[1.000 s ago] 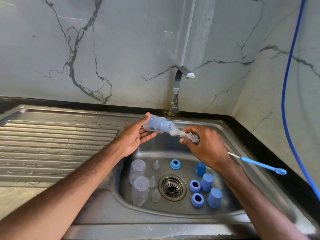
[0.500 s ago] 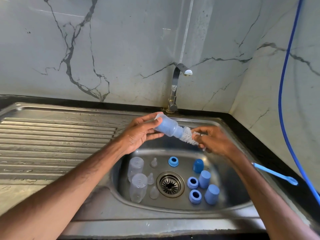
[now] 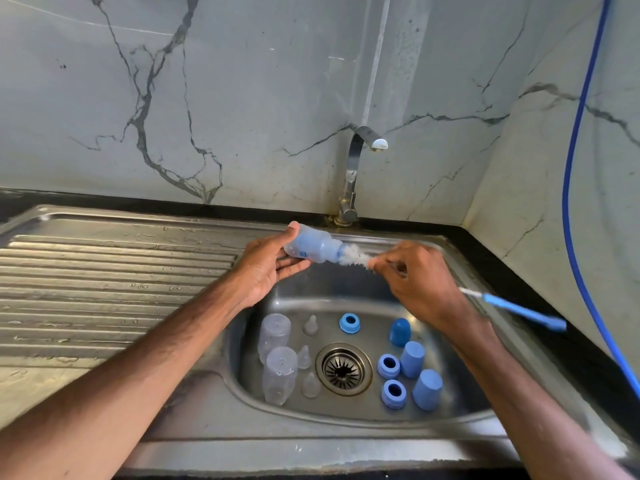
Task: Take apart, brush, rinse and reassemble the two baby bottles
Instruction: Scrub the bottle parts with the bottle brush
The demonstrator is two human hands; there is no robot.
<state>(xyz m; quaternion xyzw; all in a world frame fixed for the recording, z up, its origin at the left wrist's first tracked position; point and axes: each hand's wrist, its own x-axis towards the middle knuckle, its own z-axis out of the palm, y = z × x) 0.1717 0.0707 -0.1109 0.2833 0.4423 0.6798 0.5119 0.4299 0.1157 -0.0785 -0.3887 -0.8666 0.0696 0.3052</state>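
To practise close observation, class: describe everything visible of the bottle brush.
The bottle brush has fluffy white bristles, a thin pale stem and a blue, plastic-looking handle. It is tilted, with the bristle end higher, at the mouth of the bluish bottle that the left hand holds. The right hand pinches it just behind the bristles; the handle sticks out behind that hand.
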